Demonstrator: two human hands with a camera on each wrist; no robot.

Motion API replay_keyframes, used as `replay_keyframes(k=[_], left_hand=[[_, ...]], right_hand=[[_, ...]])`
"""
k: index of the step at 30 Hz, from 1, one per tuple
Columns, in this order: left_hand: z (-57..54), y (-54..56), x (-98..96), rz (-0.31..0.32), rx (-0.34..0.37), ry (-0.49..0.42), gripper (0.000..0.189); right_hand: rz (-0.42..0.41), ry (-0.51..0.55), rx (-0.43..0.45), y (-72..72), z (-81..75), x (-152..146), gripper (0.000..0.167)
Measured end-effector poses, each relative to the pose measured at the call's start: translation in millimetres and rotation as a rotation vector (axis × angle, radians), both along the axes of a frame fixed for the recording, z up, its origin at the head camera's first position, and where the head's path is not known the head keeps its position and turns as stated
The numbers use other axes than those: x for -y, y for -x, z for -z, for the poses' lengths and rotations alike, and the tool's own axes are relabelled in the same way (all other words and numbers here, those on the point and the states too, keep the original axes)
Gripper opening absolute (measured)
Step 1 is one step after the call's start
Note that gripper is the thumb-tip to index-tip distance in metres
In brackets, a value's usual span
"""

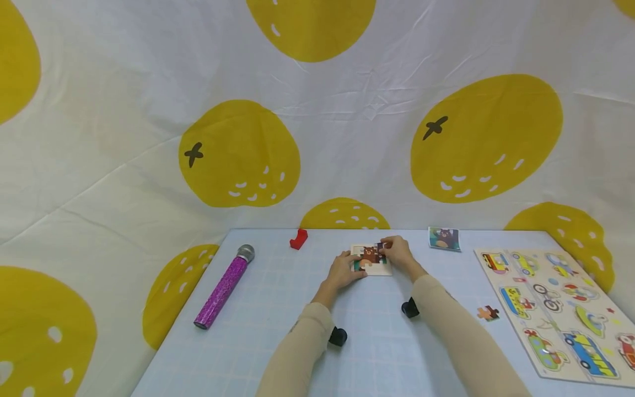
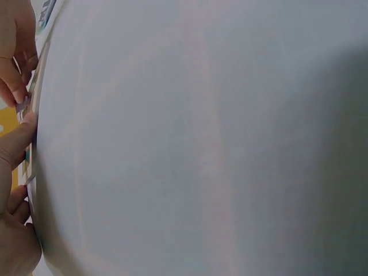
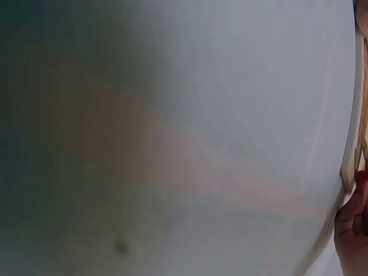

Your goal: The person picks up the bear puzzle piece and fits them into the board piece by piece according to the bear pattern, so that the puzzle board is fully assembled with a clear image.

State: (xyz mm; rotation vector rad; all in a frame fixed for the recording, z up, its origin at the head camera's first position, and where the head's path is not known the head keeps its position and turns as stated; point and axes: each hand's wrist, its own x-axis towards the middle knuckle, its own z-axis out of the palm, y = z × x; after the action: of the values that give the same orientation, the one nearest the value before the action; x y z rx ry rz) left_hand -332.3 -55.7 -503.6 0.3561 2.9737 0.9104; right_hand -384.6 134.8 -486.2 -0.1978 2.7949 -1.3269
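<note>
A small bear jigsaw puzzle (image 1: 379, 270) lies in its pale tray near the table's far edge. From the left, my left hand (image 1: 343, 270) rests against it with fingers spread, the thumb by the near edge and a finger reaching over the pieces. My right hand (image 1: 398, 255) pinches a dark puzzle piece (image 1: 380, 247) at the tray's upper right corner. That pinched piece (image 2: 22, 105) looks purplish at the border of the left wrist view. Only part of my right hand (image 3: 352, 221) shows in the right wrist view.
Two loose puzzle pieces (image 1: 488, 313) lie to the right, beside a large vehicle puzzle board (image 1: 541, 325). A bear picture card (image 1: 444, 239) lies at the back. Leftward are a red curved block (image 1: 299, 239) and a purple glittery microphone (image 1: 223, 289).
</note>
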Motion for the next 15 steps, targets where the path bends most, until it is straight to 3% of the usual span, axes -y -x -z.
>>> replay_keyframes(k=[5, 15], left_hand=[[2.0, 1.4, 0.9, 0.005, -0.014, -0.012, 0.051], [1.7, 1.2, 0.3, 0.010, -0.022, -0.005, 0.050]], right_hand=[[0.005, -0.048, 0.015, 1.3, 2.6, 2.7, 0.035], [-0.115, -0.124, -0.058, -0.5, 0.1, 1.5, 0.032]])
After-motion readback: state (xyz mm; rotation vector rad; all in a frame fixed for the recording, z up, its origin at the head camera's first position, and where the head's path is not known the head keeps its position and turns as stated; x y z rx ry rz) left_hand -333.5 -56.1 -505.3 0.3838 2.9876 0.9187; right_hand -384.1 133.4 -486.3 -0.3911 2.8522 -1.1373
